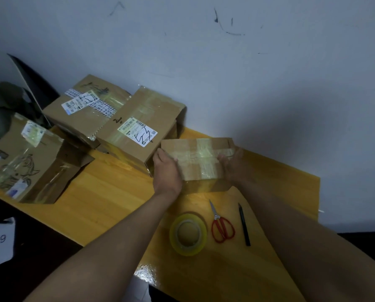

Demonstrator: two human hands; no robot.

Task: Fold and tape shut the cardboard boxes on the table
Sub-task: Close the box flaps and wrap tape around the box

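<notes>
Yellow table (108,205) | small box (200,162) lengthwise left-right | both hands gripping ends

small box (198,159) taped shut, upright, table centre | three boxes (136,129) back-left

A small cardboard box (198,159), flaps closed and crossed with clear tape, rests on the yellow wooden worktop (108,192) against a grey wall. The left hand (166,168) holds its left end, fingers curled over the top edge; the right hand (233,163) holds its right end. Nearer the viewer lie a roll of clear tape (188,234), red-handled scissors (221,225) just right of it, and a black pen (244,224) beyond those. To the left, a labelled box (138,125) touches the small one; a second labelled box (84,107) sits behind, and an open-flapped box (31,162) stands at far left.
</notes>
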